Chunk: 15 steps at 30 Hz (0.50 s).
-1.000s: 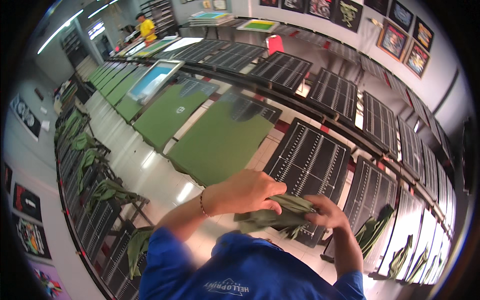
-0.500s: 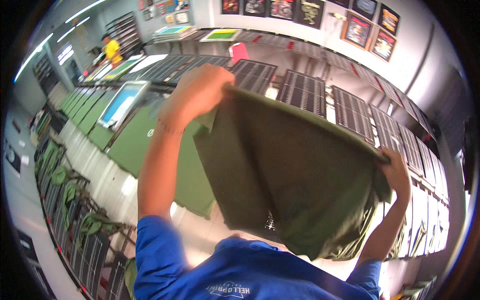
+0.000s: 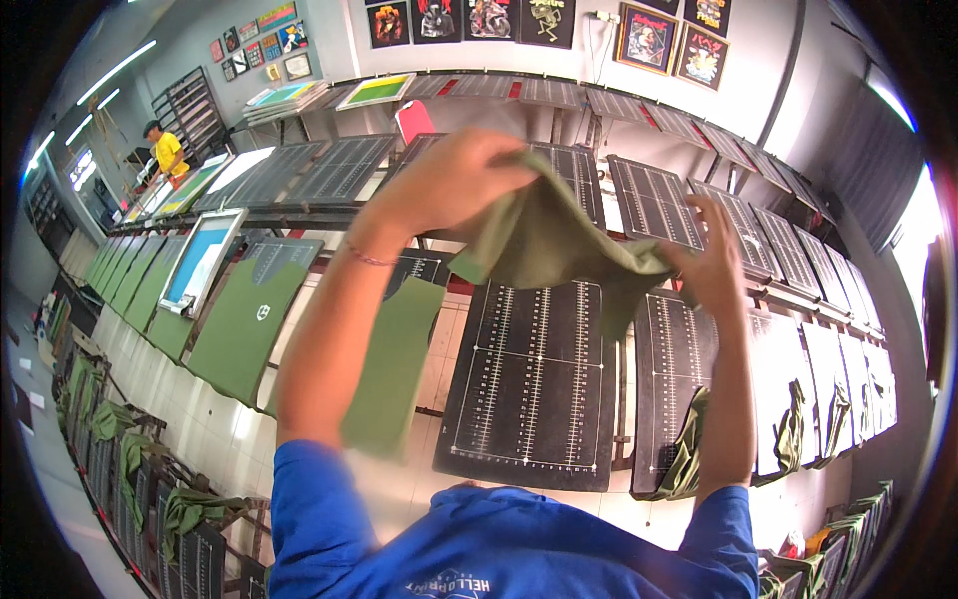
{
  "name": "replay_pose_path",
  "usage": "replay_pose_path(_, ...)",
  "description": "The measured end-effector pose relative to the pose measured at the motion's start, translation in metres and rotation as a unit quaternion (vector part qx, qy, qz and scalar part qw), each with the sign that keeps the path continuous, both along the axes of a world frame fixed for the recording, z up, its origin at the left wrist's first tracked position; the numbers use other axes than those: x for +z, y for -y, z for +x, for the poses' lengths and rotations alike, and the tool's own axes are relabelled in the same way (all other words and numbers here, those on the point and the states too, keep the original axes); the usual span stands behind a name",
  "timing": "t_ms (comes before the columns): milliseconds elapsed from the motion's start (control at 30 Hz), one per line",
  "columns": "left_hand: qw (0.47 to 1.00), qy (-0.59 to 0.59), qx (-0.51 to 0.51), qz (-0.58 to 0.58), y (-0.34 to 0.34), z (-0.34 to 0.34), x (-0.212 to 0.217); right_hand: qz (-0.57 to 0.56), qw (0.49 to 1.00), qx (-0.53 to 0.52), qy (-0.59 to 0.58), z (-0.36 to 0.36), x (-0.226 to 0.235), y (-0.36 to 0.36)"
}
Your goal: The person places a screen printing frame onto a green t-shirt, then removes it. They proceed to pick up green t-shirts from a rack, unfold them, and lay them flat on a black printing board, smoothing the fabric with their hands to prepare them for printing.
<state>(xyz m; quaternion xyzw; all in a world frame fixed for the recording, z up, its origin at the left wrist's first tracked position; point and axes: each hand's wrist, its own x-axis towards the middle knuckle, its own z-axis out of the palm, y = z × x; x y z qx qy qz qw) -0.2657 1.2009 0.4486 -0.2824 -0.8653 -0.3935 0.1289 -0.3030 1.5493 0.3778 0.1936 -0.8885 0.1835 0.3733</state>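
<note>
My left hand (image 3: 469, 180) is raised and closed on the upper corner of an olive-green cloth (image 3: 549, 235). The cloth hangs in folds over the upper end of a black printing board (image 3: 529, 399) marked with white scales and grid lines. To the right, my right hand (image 3: 711, 250) is up with its fingers apart; the cloth's far edge reaches its thumb. Whether the thumb presses on it is hard to see. A flat green cloth panel (image 3: 404, 339) lies on the board to the left, partly behind my left forearm.
A framed printing screen (image 3: 203, 262) leans on the left boards beside a green panel with a white emblem (image 3: 235, 324). Bunched green cloth (image 3: 689, 449) hangs on boards at right. A person in yellow (image 3: 168, 152) stands far left. A red chair (image 3: 414, 120) stands behind.
The cloth was stretched wide between both hands; now it is gathered and lifted, uncovering the black board. My right hand has moved left and up, and its fingers have spread. The view has turned right.
</note>
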Motion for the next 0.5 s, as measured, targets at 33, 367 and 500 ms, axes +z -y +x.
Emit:
replay_pose_path(33,0.993,0.065,-0.008,0.096,-0.013,0.007,0.0,-0.109,0.983,0.082,0.126,0.03,0.0,0.04)
replay_pose_path(367,0.836,0.159,-0.082,0.518,-0.049,0.003,0.023,-0.325,0.927,0.116,0.148,0.042,-0.113,0.057)
replay_pose_path(500,0.818,0.124,0.065,0.558,-0.019,-0.021,-0.021,-0.018,0.999,-0.043,0.013,0.032,-0.056,-0.001)
